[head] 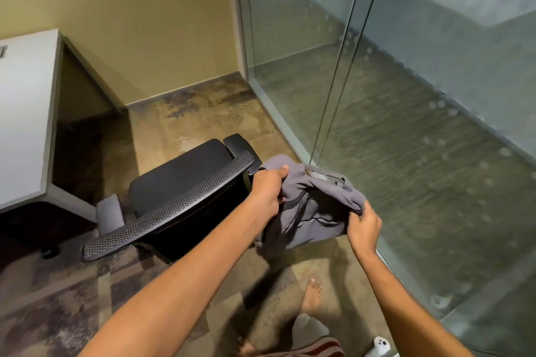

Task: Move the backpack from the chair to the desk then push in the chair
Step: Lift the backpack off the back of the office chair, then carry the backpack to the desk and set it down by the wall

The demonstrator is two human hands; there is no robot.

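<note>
A black mesh-backed office chair [185, 191] stands between the person and the pale grey desk [23, 113]. A glass wall [377, 81] closes the right side. Open carpet [162, 124] lies beyond the desk's right edge.

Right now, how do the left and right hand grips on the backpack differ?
The left hand is closed over the grey backpack at its upper edge, beside the chair backrest; the right hand pinches the lower right edge, nearer the glass wall. The left sits higher and farther out, the right lower and closer in. Both hold the backpack off the chair seat.
</note>
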